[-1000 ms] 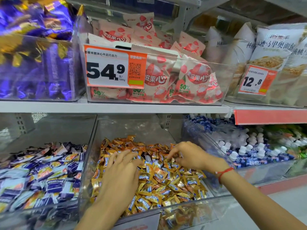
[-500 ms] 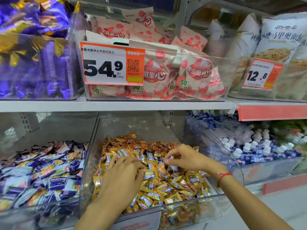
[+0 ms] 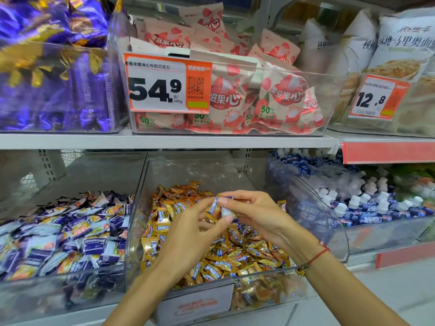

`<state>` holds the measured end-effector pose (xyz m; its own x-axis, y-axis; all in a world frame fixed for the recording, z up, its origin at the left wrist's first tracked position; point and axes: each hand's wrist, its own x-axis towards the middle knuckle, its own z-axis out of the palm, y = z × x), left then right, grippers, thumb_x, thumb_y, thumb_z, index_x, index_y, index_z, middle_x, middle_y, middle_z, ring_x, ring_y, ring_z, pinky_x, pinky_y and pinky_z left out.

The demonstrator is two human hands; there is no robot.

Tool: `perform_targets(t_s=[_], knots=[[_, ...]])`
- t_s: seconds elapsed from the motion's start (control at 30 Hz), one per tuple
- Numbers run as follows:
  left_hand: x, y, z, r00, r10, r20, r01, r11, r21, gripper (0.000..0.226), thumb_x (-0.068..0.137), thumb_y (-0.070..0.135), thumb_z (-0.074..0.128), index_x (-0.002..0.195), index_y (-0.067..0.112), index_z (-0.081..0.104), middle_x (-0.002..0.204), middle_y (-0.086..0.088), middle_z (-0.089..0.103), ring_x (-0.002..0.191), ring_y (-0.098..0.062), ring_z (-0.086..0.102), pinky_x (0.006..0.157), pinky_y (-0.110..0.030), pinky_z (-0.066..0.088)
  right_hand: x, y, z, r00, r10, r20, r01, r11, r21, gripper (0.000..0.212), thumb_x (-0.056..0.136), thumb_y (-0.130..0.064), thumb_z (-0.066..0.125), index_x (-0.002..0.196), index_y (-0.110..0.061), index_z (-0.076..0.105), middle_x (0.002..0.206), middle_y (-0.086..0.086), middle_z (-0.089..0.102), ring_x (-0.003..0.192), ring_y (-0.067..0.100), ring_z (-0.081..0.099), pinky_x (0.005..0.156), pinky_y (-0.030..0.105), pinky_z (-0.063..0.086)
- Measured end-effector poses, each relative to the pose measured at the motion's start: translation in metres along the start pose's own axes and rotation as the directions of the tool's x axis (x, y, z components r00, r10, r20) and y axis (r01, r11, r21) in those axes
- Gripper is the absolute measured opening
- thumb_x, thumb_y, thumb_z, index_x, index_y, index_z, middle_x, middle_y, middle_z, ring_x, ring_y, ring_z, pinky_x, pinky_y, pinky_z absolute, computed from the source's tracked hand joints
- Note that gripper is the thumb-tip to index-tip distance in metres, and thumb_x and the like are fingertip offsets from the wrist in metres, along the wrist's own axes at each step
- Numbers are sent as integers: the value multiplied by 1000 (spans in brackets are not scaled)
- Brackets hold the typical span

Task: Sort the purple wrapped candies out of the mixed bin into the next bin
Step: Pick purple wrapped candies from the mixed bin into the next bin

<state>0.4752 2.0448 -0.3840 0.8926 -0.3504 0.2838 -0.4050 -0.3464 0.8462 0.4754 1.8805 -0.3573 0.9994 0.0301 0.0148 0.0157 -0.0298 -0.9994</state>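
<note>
the next bin [image 3: 70, 274] at the shelf's left end is full of purple and white candies. the mixed bin [image 3: 146, 208] beside it holds a heap of orange candies. above that heap the left hand [image 3: 188, 234] curls its fingers and pinches an orange candy [image 3: 213, 205]. the right hand [image 3: 256, 214] touches it and pinches a small purple wrapped candy [image 3: 226, 211] between thumb and fingers.

Bright even light, blurred, warped edges
</note>
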Motion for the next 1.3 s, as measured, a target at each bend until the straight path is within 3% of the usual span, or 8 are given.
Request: perform_targets(t_s=[0.23, 0.37, 0.47, 0.77, 0.87, 0.97, 1.1, 1.3], knots=[[0, 0, -7, 993, 15, -116, 2, 989, 149, 25, 93, 44, 53, 118, 48, 58, 89, 24, 68, 77, 3, 67, 69, -30, 57, -2, -10, -11, 987, -34, -159, 21, 996, -83, 19, 77, -20, 78, 96, -17, 77, 85, -4, 76, 76, 2, 68, 62, 14, 51], [-1, -3, -3, 999, 12, 40, -21, 972, 233, 34, 83, 67, 49, 99, 45, 70, 110, 36, 56, 103, 16, 50, 96, -29, 46, -2, -14, -34, 952, -70, -297, 36, 992, -118, 25, 72, -25, 82, 96, -21, 75, 87, -4, 76, 78, 4, 68, 69, 17, 52], [2, -3, -2, 1000, 25, -14, -21, 969, 245, 59, 75, 78, 41, 120, 45, 59, 124, 32, 53, 118, 12, 43, 102, -26, 39, -1, -11, -26, 956, -83, -280, 64, 995, -77, 22, 68, -20, 84, 87, -15, 74, 78, -2, 73, 74, 8, 68, 67, 18, 53], [5, -8, -4, 984, 61, -169, -61, 998, 5, 21, 94, 33, 56, 109, 48, 56, 86, 18, 70, 73, -21, 69, 67, -52, 55, 19, -10, 1, 966, -240, -97, 192, 917, -349, 20, 88, -33, 68, 89, -15, 76, 75, 2, 74, 66, 7, 68, 63, 21, 54], [4, -13, -5, 980, 4, -201, 2, 1000, 29, 18, 95, 33, 54, 107, 46, 54, 77, 6, 68, 67, -27, 65, 63, -49, 55, 50, 3, -28, 979, -199, 34, 135, 521, -843, 18, 93, -25, 61, 106, -20, 73, 101, -4, 74, 87, 6, 67, 84, 29, 54], [5, -21, -4, 984, -20, -176, 38, 995, 94, 14, 97, 33, 49, 109, 41, 53, 65, -8, 56, 48, -17, 44, 50, -36, 38, 70, 28, -37, 961, 186, 206, 199, 57, -978, 43, 91, -10, 56, 131, -25, 60, 133, 0, 57, 120, 21, 54, 97, 34, 45], [7, -22, -3, 983, -65, -172, 81, 993, 88, 21, 99, 34, 45, 116, 22, 53, 57, 4, 40, 44, -8, 34, 49, -26, 28, 82, 40, -33, 975, 125, 181, 199, -144, -969, 39, 88, -11, 60, 125, -24, 63, 132, 4, 53, 122, 25, 50, 99, 38, 45], [7, -19, -4, 980, -85, -182, 92, 995, 32, 32, 100, 34, 44, 116, 8, 50, 50, 7, 30, 42, -8, 29, 48, -31, 32, 65, 15, -61, 996, 57, 68, 41, 381, -924, 30, 88, -41, 66, 100, -14, 69, 99, -2, 69, 94, 15, 63, 86, 32, 52]])
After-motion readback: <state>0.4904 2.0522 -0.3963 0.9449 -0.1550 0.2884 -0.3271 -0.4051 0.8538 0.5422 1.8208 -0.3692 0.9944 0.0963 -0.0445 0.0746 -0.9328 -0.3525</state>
